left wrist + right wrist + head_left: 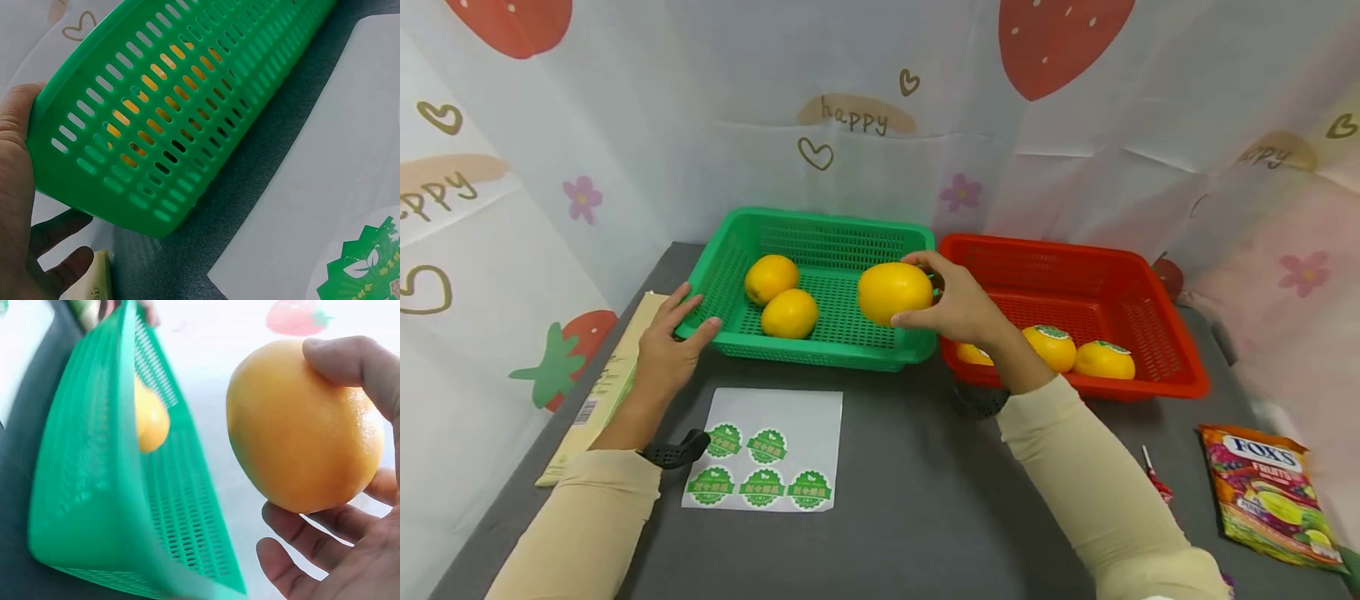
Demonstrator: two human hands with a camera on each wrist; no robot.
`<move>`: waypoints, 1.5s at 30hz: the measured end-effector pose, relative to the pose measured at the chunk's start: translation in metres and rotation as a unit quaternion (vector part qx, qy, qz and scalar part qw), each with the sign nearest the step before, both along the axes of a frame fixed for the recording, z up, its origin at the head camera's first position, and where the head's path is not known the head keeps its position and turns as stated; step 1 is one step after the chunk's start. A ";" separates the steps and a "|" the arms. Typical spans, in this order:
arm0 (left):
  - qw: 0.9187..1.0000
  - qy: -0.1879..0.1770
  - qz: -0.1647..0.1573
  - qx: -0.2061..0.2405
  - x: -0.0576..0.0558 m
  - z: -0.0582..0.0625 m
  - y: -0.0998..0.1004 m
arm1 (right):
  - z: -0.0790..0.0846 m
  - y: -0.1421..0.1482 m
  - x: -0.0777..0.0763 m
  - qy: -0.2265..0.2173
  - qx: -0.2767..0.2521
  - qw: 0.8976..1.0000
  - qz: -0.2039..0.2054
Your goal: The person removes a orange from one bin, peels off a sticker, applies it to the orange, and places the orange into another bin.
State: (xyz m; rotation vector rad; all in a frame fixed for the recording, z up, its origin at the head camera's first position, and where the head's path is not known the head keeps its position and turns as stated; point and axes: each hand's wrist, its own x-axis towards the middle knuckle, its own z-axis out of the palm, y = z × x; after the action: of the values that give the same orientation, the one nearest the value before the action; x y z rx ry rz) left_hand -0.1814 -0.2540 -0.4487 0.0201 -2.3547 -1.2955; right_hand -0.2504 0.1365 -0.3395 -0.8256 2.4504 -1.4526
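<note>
In the head view my right hand [958,304] grips a smooth, unlabelled orange [895,293] between thumb and fingers. It is held over the right part of the green basket [820,354]. The right wrist view shows the orange [300,428] close up, thumb on top and fingers beneath. Two more oranges [772,279] lie touching at the left inside the green basket. My left hand [668,346] rests at that basket's left front corner, fingers spread. The left wrist view has the left hand [15,181] against the basket's end wall [144,150].
A red basket [1165,379] stands at the right, holding several oranges [1105,360], some visibly stickered. A white sheet of green round stickers [775,417] lies in front of the green basket. A yellowish packet [602,392] is at the left; a candy bag [1270,496] lies far right.
</note>
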 end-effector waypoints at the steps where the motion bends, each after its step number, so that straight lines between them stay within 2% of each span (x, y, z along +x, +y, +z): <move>1: 1.000 -0.001 0.000 0.001 0.000 0.000 0.000 | -0.003 0.006 0.009 -0.001 -0.022 1.000 -0.002; 5: 1.000 -0.002 -0.005 -0.001 -0.002 0.003 0.001 | -0.017 0.028 0.041 -0.006 -0.086 0.996 -0.011; 10: 1.000 -0.011 -0.001 -0.004 -0.002 0.004 0.002 | -0.037 0.045 0.074 -0.004 -0.132 0.991 -0.012; 16: 1.000 -0.019 0.002 0.002 0.003 0.003 0.002 | -0.059 0.059 0.103 0.001 -0.122 0.992 -0.036; 23: 1.000 -0.023 -0.003 0.011 0.005 0.004 0.002 | -0.060 0.063 0.136 -0.005 -0.080 0.995 -0.065; 30: 1.000 -0.022 -0.002 0.006 0.003 0.005 0.004 | -0.076 0.068 0.151 -0.040 -0.055 0.994 -0.086; 35: 1.000 -0.026 0.000 0.007 0.005 0.008 0.000 | -0.086 0.067 0.153 -0.058 -0.048 0.993 -0.090; 39: 0.999 -0.026 0.004 -0.028 0.006 0.013 -0.001 | -0.094 0.067 0.151 -0.061 -0.048 0.993 -0.094; 42: 0.997 0.010 0.009 -0.081 0.008 0.019 0.001 | -0.100 0.069 0.152 -0.056 -0.044 0.993 -0.095; 45: 0.991 0.082 0.025 -0.100 0.015 0.030 0.009 | -0.105 0.070 0.155 -0.052 -0.042 0.994 -0.092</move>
State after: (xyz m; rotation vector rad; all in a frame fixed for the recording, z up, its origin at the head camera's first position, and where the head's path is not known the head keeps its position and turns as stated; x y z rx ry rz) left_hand -0.1660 -0.2450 -0.4187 -0.0857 -2.3143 -0.9928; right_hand -0.0958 0.2068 -0.4447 -0.5356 2.4569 -1.6268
